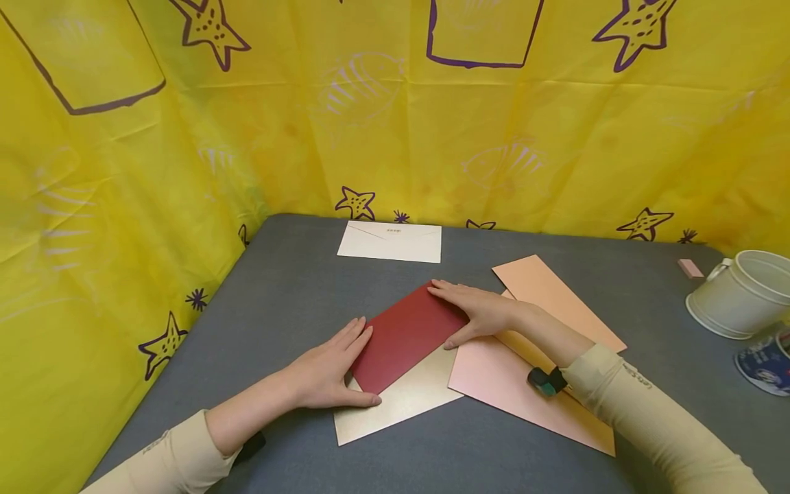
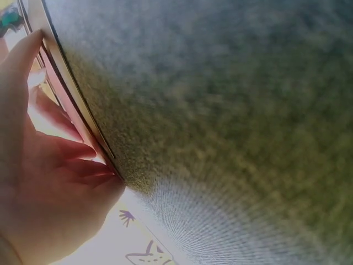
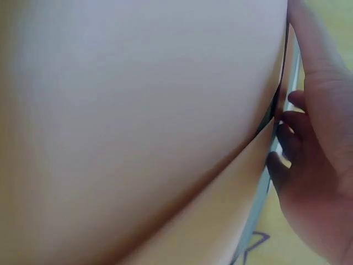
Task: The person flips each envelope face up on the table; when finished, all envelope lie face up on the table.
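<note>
A flat dark red envelope [image 1: 407, 336] lies slanted over a pale gold envelope [image 1: 401, 408] in the head view. My left hand [image 1: 327, 367] holds its left end, thumb at the near corner and fingers along the far edge. At the opposite end my right hand [image 1: 484, 312] grips it the same way, fingertips at the far corner and thumb at the near edge. Under my right wrist, a pink envelope [image 1: 494, 377] overlaps the gold one's right side. A peach envelope [image 1: 561, 295] lies beyond the right forearm, with an orange-gold one between, partly hidden.
A white envelope [image 1: 390, 243] lies at the table's back edge. At the right stand a white bucket [image 1: 731, 302] and a blue patterned can [image 1: 765, 363], with a small pink block [image 1: 690, 268] behind. A yellow printed cloth [image 1: 395, 137] hangs along the back and left.
</note>
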`<act>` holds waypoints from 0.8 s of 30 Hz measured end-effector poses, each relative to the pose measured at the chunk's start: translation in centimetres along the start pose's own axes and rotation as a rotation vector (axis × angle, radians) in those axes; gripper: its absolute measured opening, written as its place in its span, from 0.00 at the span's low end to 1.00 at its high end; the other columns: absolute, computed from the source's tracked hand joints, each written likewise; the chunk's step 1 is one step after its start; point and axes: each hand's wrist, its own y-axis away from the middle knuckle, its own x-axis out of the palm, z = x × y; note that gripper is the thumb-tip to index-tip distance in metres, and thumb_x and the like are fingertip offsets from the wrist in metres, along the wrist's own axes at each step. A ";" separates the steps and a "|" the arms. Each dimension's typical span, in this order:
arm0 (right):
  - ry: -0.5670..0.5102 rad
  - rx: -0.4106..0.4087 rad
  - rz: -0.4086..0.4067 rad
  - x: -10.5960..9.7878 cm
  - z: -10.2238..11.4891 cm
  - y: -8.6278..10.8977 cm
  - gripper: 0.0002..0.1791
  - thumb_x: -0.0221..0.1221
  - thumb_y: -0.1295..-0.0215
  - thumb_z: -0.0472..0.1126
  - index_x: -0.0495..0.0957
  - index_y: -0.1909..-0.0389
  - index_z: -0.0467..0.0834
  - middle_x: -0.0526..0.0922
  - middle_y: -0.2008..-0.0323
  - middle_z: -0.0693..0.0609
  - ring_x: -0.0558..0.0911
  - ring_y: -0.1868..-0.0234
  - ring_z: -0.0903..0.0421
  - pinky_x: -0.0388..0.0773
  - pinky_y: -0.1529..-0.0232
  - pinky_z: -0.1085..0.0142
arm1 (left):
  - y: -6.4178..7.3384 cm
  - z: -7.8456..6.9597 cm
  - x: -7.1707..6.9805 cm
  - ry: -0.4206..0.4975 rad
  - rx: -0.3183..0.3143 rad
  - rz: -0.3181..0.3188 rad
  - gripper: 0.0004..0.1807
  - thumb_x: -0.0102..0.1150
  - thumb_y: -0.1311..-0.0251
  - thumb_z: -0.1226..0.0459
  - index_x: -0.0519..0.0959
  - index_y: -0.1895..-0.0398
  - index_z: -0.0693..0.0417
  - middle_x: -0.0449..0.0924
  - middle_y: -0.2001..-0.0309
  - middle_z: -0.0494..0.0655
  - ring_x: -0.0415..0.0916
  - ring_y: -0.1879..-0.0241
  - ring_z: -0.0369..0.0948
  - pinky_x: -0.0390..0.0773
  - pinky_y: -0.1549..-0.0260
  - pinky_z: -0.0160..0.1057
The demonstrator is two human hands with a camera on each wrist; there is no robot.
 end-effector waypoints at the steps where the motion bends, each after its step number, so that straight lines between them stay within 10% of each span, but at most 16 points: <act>1: -0.001 0.002 -0.003 0.0 0.0 0.0 0.57 0.69 0.46 0.61 0.49 0.23 0.42 0.45 0.23 0.45 0.46 0.24 0.44 0.47 0.28 0.49 | 0.0 0.0 0.0 -0.002 0.000 -0.003 0.62 0.58 0.53 0.29 0.49 0.22 0.55 0.42 0.22 0.49 0.38 0.24 0.45 0.67 0.39 0.52; 13: 0.040 0.006 -0.021 -0.1 0.2 0.1 0.53 0.66 0.45 0.63 0.54 0.24 0.45 0.49 0.24 0.46 0.51 0.25 0.46 0.56 0.31 0.47 | 0.0 0.4 -0.8 0.002 0.040 -0.041 0.52 0.58 0.49 0.34 0.59 0.25 0.51 0.52 0.25 0.50 0.54 0.28 0.48 0.67 0.40 0.55; 24: 0.111 -0.098 -0.195 -1.2 0.5 -0.3 0.24 0.64 0.38 0.39 0.77 0.39 0.45 0.77 0.39 0.46 0.76 0.40 0.47 0.72 0.42 0.52 | 0.1 2.6 -2.9 0.146 0.275 -0.141 0.28 0.60 0.40 0.54 0.73 0.35 0.46 0.74 0.38 0.40 0.73 0.41 0.38 0.74 0.45 0.45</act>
